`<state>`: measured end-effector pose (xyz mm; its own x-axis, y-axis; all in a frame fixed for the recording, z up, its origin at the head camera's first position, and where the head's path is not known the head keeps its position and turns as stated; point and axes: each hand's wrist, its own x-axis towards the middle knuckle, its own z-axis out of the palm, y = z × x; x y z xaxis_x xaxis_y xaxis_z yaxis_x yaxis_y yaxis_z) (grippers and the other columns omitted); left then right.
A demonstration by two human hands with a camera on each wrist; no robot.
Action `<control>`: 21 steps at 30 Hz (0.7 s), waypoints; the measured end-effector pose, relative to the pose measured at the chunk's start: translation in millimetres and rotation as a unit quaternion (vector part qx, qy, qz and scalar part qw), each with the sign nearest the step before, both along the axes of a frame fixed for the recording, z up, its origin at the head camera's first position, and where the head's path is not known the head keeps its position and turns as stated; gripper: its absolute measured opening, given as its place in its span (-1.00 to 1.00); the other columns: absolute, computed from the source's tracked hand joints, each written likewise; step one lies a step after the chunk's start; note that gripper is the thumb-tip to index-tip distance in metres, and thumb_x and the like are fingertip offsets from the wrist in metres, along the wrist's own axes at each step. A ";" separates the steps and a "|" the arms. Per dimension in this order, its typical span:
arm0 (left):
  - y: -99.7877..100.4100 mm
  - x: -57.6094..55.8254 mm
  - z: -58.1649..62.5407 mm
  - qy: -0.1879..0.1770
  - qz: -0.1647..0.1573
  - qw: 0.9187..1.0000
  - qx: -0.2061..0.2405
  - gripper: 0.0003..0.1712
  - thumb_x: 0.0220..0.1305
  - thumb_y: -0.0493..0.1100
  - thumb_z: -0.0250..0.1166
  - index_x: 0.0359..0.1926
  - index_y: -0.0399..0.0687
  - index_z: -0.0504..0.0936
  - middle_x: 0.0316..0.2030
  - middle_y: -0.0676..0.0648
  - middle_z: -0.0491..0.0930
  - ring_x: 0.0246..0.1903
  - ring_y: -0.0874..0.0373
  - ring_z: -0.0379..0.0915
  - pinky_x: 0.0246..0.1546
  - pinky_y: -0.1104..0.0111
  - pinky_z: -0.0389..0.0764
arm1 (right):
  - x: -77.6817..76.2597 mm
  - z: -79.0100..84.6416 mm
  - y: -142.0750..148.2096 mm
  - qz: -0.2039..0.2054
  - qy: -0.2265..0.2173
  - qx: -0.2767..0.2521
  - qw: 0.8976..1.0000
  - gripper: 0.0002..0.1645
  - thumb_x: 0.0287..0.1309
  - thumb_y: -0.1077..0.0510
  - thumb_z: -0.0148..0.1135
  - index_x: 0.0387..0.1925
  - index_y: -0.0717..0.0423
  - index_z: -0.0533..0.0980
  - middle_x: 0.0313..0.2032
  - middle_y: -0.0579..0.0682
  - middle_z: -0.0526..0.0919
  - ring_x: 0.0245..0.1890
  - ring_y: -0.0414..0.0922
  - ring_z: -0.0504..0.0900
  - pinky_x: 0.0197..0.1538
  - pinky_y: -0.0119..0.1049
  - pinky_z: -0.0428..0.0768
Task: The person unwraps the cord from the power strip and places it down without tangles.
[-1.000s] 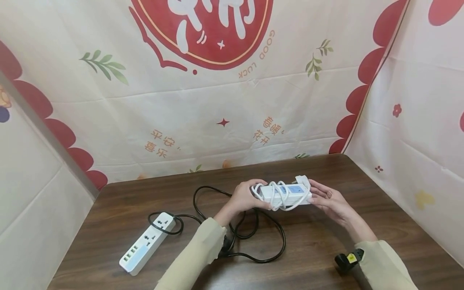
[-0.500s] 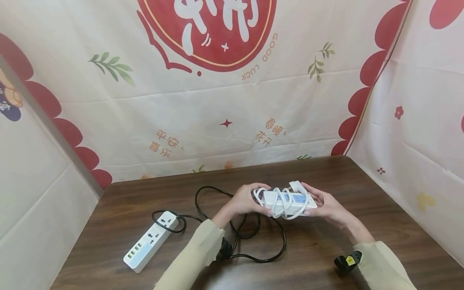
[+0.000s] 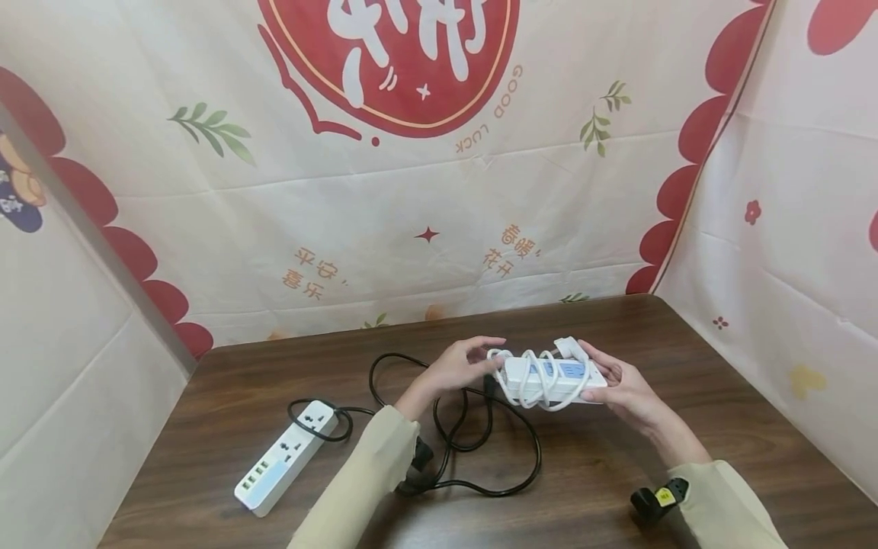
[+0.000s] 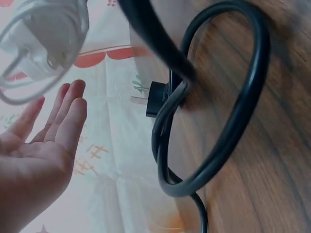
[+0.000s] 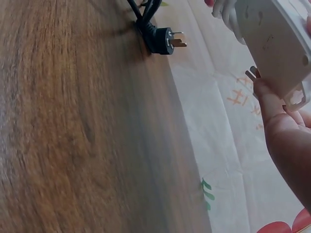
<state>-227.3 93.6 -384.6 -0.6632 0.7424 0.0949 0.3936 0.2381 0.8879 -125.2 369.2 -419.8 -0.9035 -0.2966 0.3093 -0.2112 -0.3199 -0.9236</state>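
A white power strip (image 3: 572,371) with blue sockets is held above the table, its white cord (image 3: 530,381) looped around it. My right hand (image 3: 627,393) grips its right end, thumb in front and fingers behind, close to the white plug (image 3: 567,348). From the right wrist, the strip's plain underside (image 5: 274,43) and the plug's metal prongs (image 5: 251,74) show beside the fingers. At the strip's left end, my left hand (image 3: 456,370) has its fingers spread. In the left wrist view that hand (image 4: 43,160) is open-palmed, just below the cord loops.
Another white power strip (image 3: 284,457) lies on the left of the wooden table (image 3: 583,465). Its black cord (image 3: 538,450) winds across the middle, beneath the left arm. The cord's black plug (image 4: 156,99) lies near the left hand. A patterned cloth (image 3: 384,206) hangs behind the table.
My left hand has let go of the strip's left end and drawn slightly left, its fingers opening. The right hand still holds the strip, which dipped, then rose slightly and shifted right.
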 end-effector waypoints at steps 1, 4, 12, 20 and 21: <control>1.3 -2.0 0.2 -0.020 -0.003 1.000 0.017 -0.54 0.32 -0.03 0.06 0.20 -0.07 0.38 -0.03 -0.17 0.52 -0.06 0.08 0.49 -0.09 0.31 0.51 | 0.1 0.6 0.7 0.002 0.004 -0.003 1.000 -0.07 -0.06 0.61 0.05 0.35 0.27 -0.03 0.11 -0.09 0.45 0.01 -0.24 0.49 -0.02 -0.39 0.49; 7.9 -7.5 -0.3 -0.087 -0.015 0.994 0.067 -0.50 0.42 0.00 -0.15 0.20 -0.20 0.36 0.06 -0.30 0.44 0.04 -0.02 0.43 0.00 0.22 0.46 | 0.9 2.6 1.8 0.018 0.014 -0.008 1.000 -0.10 -0.05 0.60 0.05 0.35 0.22 0.03 0.14 -0.08 0.43 0.02 -0.23 0.48 -0.02 -0.38 0.49; 28.4 -18.0 -2.0 -0.193 -0.032 0.977 0.089 -0.50 0.37 0.03 -0.05 0.20 -0.14 0.36 0.03 -0.29 0.48 0.05 -0.08 0.41 -0.11 0.27 0.52 | 1.8 6.0 -1.5 0.063 0.029 -0.005 0.998 -0.12 -0.01 0.54 0.08 0.35 0.12 0.07 0.17 -0.05 0.39 0.02 -0.20 0.47 -0.03 -0.32 0.51; 42.2 -24.8 -10.3 -0.236 -0.068 0.964 0.098 -0.54 0.34 -0.08 0.03 0.20 -0.16 0.35 0.04 -0.32 0.46 0.00 0.00 0.47 -0.03 0.27 0.48 | 1.4 3.6 -8.1 0.080 0.021 0.006 0.997 -0.14 0.00 0.44 0.18 0.34 0.13 0.08 0.22 -0.07 0.34 0.07 -0.18 0.46 0.03 -0.28 0.46; 43.7 -24.7 -10.9 -0.238 -0.073 0.964 0.097 -0.54 0.34 -0.09 0.03 0.20 -0.16 0.35 0.03 -0.32 0.47 0.00 0.00 0.47 -0.02 0.26 0.47 | 1.2 2.8 -9.4 0.084 0.022 0.006 0.996 -0.14 0.00 0.42 0.19 0.34 0.15 0.08 0.22 -0.07 0.33 0.07 -0.18 0.45 0.04 -0.28 0.46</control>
